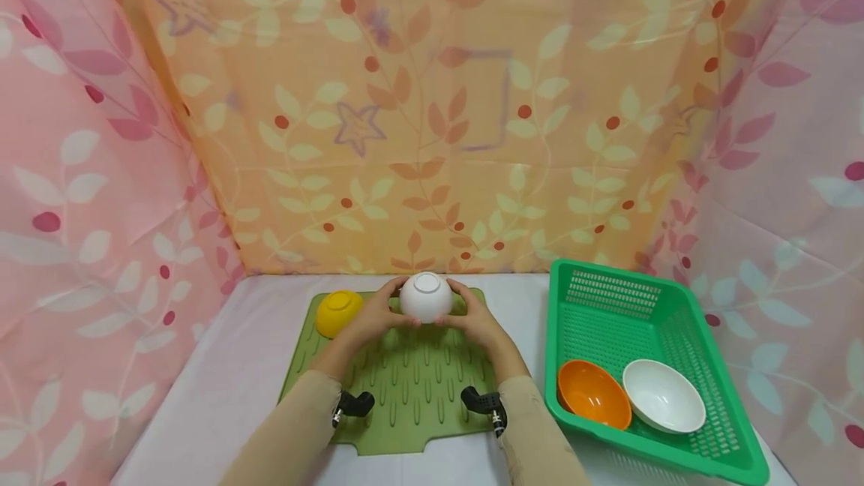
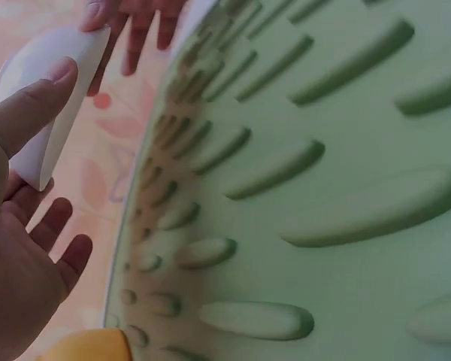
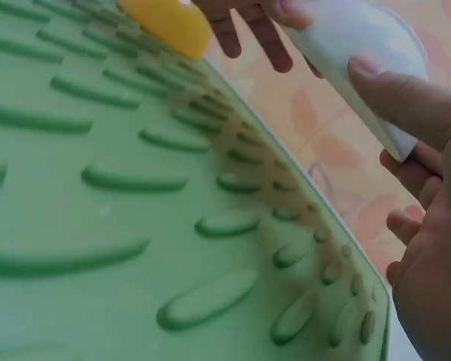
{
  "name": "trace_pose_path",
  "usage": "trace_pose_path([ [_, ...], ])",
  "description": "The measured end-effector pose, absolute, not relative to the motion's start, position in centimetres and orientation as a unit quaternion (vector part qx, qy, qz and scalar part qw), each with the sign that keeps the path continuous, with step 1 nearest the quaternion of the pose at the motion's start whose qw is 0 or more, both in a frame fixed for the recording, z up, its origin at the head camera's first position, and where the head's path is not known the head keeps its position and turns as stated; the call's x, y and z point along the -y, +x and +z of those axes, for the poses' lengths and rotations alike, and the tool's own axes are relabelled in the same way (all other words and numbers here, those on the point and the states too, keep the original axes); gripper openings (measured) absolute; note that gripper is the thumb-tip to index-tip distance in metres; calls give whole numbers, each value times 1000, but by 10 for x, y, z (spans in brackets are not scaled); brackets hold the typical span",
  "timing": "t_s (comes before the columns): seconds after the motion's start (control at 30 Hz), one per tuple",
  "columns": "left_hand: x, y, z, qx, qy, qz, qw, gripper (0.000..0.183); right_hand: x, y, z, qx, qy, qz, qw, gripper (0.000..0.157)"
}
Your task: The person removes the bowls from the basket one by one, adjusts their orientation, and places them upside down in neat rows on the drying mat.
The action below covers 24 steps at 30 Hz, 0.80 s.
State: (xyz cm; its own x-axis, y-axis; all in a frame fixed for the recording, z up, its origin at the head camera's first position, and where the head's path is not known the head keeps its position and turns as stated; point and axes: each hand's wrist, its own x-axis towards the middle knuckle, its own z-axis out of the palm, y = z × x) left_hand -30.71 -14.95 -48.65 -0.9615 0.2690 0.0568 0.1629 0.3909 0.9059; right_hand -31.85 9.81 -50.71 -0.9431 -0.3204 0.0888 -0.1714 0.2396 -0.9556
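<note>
Both hands hold a white bowl [image 1: 427, 304] upside down, its foot ring facing up, over the far part of a green ridged drying mat [image 1: 398, 373]. My left hand [image 1: 378, 316] grips the bowl's left side, and my right hand [image 1: 475, 315] grips the right. In the left wrist view, the left thumb lies on the outside of the white bowl [image 2: 49, 56] with fingers under its rim. The right wrist view has the right hand [image 3: 436, 173] pinching the rim likewise. An upturned yellow bowl [image 1: 339, 313] sits on the mat just left of the left hand.
A green perforated basket [image 1: 555, 336] stands to the right of the mat. Inside its near end are an orange bowl [image 1: 594, 394] and another white bowl [image 1: 664, 396], both facing up. A white cloth [image 1: 229, 366] covers the table, and patterned curtains [image 1: 432, 193] enclose the back and sides.
</note>
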Motion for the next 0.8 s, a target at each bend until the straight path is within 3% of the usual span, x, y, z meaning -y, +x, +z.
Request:
trace_pose_path([
  [0.8,142,-334,-523,-859,100,497,66,103,-97,-338,-537,-836,-154,-526,42,84],
])
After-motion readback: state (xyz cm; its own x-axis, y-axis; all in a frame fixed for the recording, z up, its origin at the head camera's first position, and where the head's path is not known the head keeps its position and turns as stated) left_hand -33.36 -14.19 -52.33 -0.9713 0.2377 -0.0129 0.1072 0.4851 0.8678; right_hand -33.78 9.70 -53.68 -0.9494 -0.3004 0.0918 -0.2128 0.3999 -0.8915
